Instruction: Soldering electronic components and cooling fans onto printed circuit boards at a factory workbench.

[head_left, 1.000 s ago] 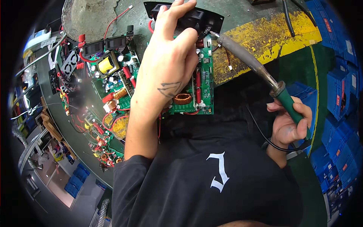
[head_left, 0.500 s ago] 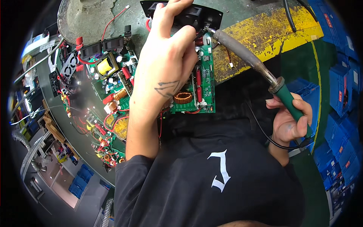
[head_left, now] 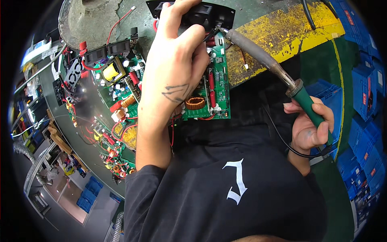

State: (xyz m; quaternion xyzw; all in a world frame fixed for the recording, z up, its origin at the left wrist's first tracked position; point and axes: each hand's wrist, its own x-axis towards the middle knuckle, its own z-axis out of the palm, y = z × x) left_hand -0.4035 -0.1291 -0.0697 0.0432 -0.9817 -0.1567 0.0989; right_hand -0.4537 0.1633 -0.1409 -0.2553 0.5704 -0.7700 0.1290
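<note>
**Inspector A:** Head view, recorded from beside the bench. The person's left hand lies across a green rectangular circuit board with a copper coil, fingers curled down onto its upper end. The board sits at about twelve o'clock from the person's chest, flat on the worn grey worktop.

**Inspector B:** And the right hand?

**Inspector A:** The right hand, at three o'clock, is closed firmly round the green handle of a soldering iron with a long dull metal barrel. Its tip meets the board's upper right corner, near the left fingertips.

**Inspector B:** Does the left hand actually pinch something?

**Inspector A:** I cannot tell; the fingers hide it.

**Inspector B:** Surroundings?

**Inspector A:** A black plastic fan housing just beyond the board; more populated green boards at ten o'clock; blue plastic crates at three o'clock.
</note>
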